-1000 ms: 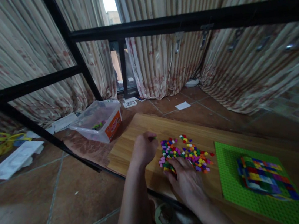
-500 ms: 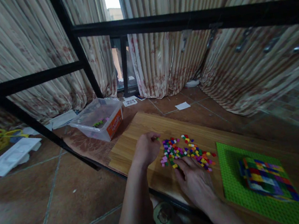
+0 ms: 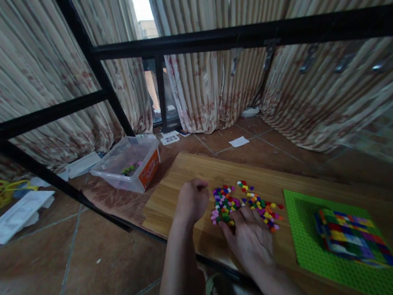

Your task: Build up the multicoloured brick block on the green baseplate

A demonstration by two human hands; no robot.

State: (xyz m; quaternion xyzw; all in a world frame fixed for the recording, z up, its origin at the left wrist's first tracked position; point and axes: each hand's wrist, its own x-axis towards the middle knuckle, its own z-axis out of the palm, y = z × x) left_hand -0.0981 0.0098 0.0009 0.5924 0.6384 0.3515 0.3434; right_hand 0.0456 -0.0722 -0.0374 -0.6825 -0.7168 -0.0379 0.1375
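A loose pile of tiny multicoloured building bricks [image 3: 223,202] lies on the wooden board [image 3: 172,185]. My left hand [image 3: 192,201] hovers at the pile's left side, fingers curled together; whatever they pinch is hidden. My right hand [image 3: 250,238] rests over the pile's near edge, thumb apart from the fingers, with fingertips among the bricks. Some bricks are covered by that hand. To its right sits a green studded baseplate [image 3: 306,239], bearing a block built of many coloured bricks [image 3: 353,235].
Beyond the board's left end stands a clear plastic bin [image 3: 125,165] with a few pieces inside. A black metal frame [image 3: 202,39] crosses in front of the curtains. A white moulded tray [image 3: 15,216] and a paper slip [image 3: 239,141] lie on the tiled floor.
My right hand has shifted slightly left over the pile, its thumb now farther from the fingers. The small green bit at my left fingertips no longer shows. The view has tilted slightly.
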